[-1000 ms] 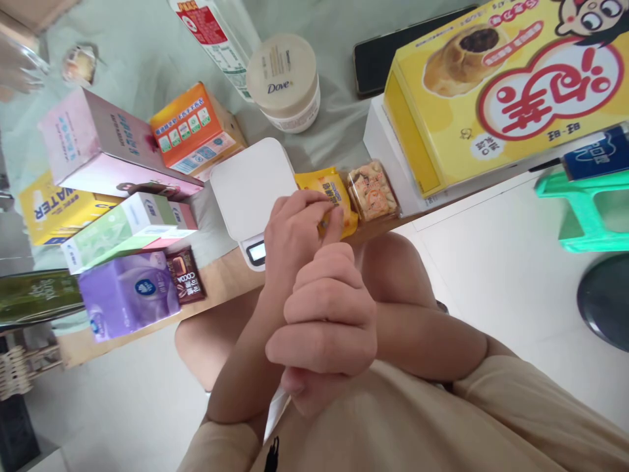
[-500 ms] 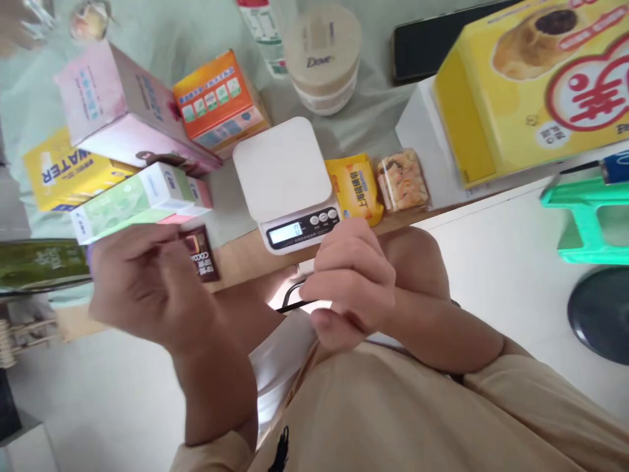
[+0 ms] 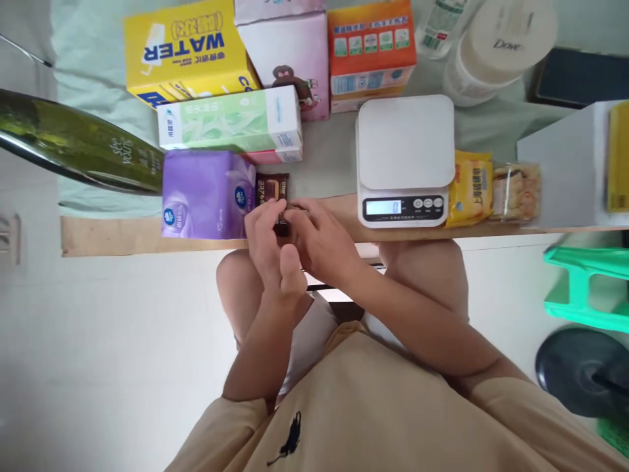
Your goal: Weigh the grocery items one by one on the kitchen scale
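Both my hands meet at a small brown cocoa packet (image 3: 274, 189) lying at the table's front edge. My left hand (image 3: 271, 246) pinches the packet's near end with thumb and fingers. My right hand (image 3: 322, 241) touches the packet's right side, fingers curled over it. The purple tissue pack (image 3: 206, 194) lies just left of the packet. A white kitchen scale (image 3: 403, 157) stands to the right with its platform bare and its display reading 0.
Right of the scale lie a yellow snack packet (image 3: 470, 188) and a clear biscuit packet (image 3: 517, 191). Behind stand a green box (image 3: 228, 120), yellow WATER box (image 3: 184, 47), pink box (image 3: 292, 49), orange box (image 3: 372, 49) and Dove jar (image 3: 501, 46). A green bottle (image 3: 78, 144) lies left.
My left hand left the yellow snack packet, swung left and came down on the cocoa packet. My right hand moved from my lap to the same packet. The view shifted left.
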`<action>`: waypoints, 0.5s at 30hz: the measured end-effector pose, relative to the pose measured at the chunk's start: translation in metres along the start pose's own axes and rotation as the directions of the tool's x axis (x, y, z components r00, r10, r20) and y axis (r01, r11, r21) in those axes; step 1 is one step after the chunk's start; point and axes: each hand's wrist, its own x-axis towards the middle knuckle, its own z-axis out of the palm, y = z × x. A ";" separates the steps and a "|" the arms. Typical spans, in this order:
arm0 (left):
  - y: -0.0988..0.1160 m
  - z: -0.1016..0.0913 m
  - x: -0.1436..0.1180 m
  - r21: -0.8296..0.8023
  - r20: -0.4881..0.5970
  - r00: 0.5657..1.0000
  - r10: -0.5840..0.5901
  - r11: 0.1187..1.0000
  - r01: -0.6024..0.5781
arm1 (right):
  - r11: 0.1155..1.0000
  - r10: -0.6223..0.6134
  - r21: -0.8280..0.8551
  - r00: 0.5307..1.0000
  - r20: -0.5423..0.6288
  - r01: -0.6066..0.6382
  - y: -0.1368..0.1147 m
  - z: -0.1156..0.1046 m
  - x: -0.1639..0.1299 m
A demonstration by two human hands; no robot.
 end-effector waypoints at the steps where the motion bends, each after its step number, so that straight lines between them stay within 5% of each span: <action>1: -0.007 0.001 0.001 -0.024 0.000 0.998 0.057 0.998 -0.057 | 0.998 0.034 -0.057 0.998 0.044 -0.031 -0.002 0.006 0.003; 3: -0.019 0.003 0.003 -0.061 0.041 0.988 0.148 0.987 -0.146 | 0.986 0.064 -0.160 0.995 0.074 -0.052 -0.006 0.012 0.007; 9: -0.018 0.004 0.003 -0.042 0.060 0.988 0.141 0.989 -0.139 | 0.961 0.053 -0.274 0.994 0.093 -0.025 -0.010 0.008 0.000; 15: -0.011 0.004 0.000 0.071 0.068 0.996 0.065 0.995 -0.070 | 0.942 0.111 -0.308 0.990 -0.087 -0.133 -0.005 0.009 -0.013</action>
